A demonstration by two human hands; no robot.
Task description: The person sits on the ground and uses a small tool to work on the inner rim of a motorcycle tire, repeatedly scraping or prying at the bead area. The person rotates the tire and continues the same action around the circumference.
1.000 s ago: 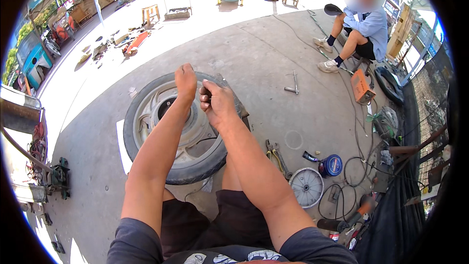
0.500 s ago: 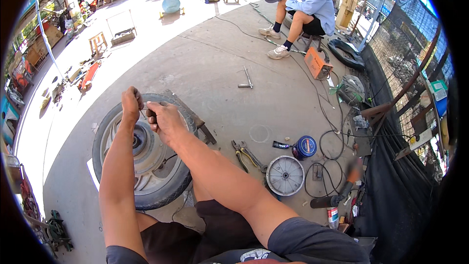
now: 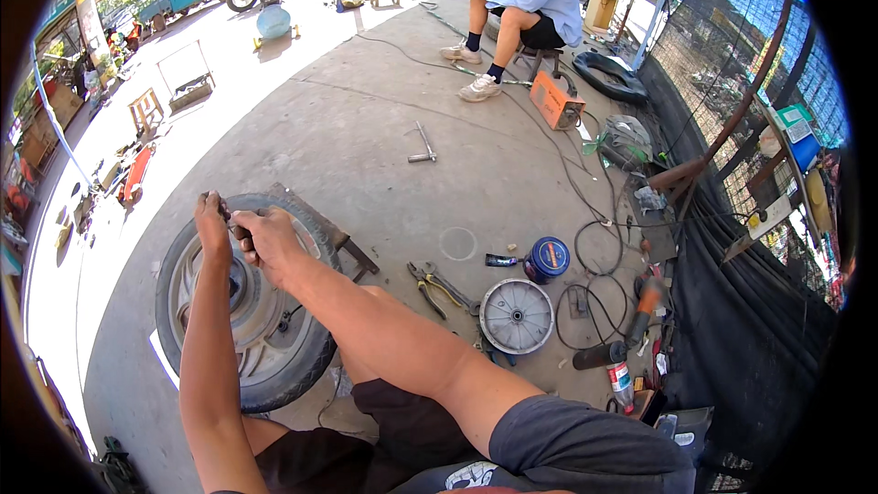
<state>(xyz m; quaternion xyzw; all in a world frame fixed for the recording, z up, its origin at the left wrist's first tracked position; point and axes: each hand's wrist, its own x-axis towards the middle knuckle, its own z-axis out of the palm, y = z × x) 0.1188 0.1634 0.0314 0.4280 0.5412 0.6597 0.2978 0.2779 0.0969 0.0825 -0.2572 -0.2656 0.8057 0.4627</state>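
A motorcycle wheel (image 3: 267, 327) with a black tyre and a grey spoked hub lies on its side before me, on a low stand (image 3: 361, 259) partly hidden beneath it. Over its upper part my left hand (image 3: 213, 230) and my right hand (image 3: 266, 240) come close together. Both sets of fingers are closed, pinching something small and thin between them that I cannot make out. My left forearm hides part of the wheel's left side. Right of the wheel lie pliers (image 3: 443, 287), next to a round metal hub cover (image 3: 517, 316).
A blue tub (image 3: 547, 260) stands behind the cover. An angle grinder (image 3: 631, 325), a bottle (image 3: 621, 386) and looped black cables (image 3: 585, 306) lie to the right. Farther off are a T-shaped wrench (image 3: 423, 146), an orange welding machine (image 3: 557, 101) and a seated person (image 3: 530, 5).
The whole view has shifted, so the surroundings sit farther left and mostly higher. My hands remain close together over the wheel, with their fingers slightly repositioned.
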